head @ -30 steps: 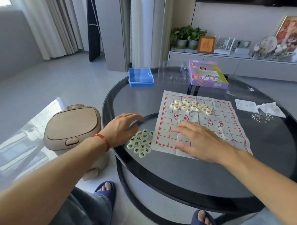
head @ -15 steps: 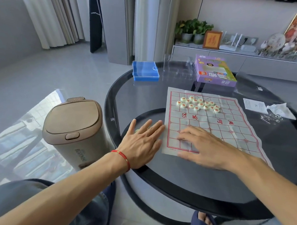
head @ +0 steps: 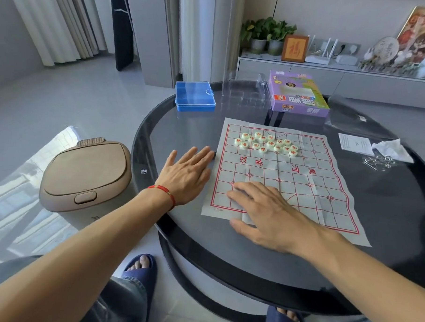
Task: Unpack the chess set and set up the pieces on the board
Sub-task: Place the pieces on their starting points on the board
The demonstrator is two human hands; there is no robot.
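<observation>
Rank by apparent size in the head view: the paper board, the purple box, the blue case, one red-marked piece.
1. Paper board
2. Purple box
3. Blue case, though both boxes lie farther away, so that order is unsure
4. Red-marked piece

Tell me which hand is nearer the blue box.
Left. The left hand lies flat on the table directly below the blue box; the right hand rests on the board, farther off.

Creased paper board (head: 286, 178) flat, red-marked pieces (head: 267, 142) clustered far side

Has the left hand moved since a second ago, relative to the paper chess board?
Yes. The left hand slid toward the paper chess board, and now lies flat where the green-marked pieces showed, fingertips at its left edge.
</observation>
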